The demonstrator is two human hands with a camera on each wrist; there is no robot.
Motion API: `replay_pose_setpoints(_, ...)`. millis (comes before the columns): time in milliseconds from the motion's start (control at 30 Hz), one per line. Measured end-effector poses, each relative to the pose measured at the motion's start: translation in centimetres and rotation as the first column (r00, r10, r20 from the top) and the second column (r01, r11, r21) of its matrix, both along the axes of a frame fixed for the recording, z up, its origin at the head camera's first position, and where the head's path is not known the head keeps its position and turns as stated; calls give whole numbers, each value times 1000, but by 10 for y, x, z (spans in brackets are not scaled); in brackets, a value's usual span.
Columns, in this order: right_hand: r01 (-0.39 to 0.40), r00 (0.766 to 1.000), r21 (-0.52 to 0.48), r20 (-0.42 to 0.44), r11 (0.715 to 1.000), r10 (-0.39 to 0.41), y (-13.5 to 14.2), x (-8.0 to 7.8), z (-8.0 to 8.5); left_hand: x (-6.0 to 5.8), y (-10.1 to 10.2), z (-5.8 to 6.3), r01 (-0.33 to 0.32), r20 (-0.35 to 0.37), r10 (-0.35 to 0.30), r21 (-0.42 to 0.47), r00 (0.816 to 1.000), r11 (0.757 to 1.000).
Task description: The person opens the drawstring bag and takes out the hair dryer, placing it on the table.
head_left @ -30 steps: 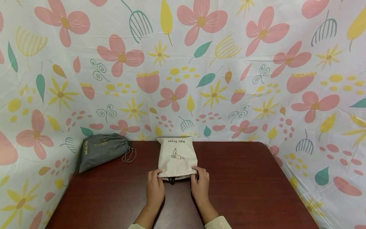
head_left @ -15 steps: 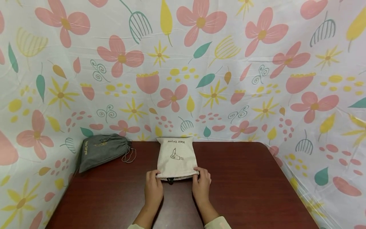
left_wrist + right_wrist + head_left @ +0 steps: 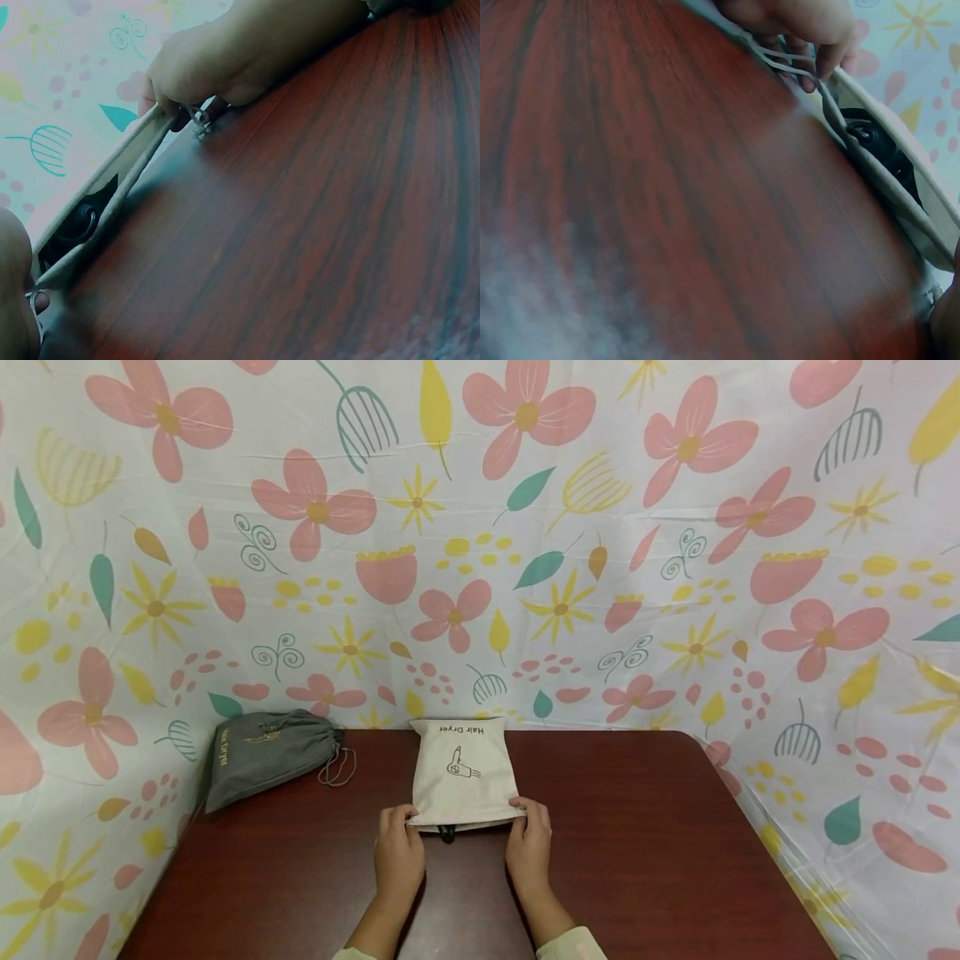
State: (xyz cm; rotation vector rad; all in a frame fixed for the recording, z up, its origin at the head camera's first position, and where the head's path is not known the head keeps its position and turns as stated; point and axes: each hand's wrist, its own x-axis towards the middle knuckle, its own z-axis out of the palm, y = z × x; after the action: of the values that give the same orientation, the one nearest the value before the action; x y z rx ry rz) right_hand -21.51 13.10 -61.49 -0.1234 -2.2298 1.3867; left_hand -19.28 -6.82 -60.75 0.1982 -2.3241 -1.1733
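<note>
The left hand (image 3: pixel 400 857) sits a little farther left than a second ago, and the right hand (image 3: pixel 529 853) a little farther right, so the gap between them is wider. Between them, the near edge of the cream bag (image 3: pixel 465 789) is stretched broader, its two corners pulled farther apart and the hem straighter. The dark gap under that hem looks thinner than at first, and the black item (image 3: pixel 447 834) showing there lies slightly more to the left.

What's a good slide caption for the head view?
Left hand and right hand hold open a cream bag on a red-brown table, with a gray bag at left.
</note>
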Motion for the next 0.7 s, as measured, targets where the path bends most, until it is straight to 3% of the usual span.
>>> replay_pose_setpoints(200,3,999,4,-38,1000,-3,-1,-2,0,-2,0,2,-12,-18,12,-9,1000,1000)
replay_pose_setpoints(700,18,1000,-26,7,1000,-17,0,0,0,-1,3,-3,-9,-14,8,-38,1000,999)
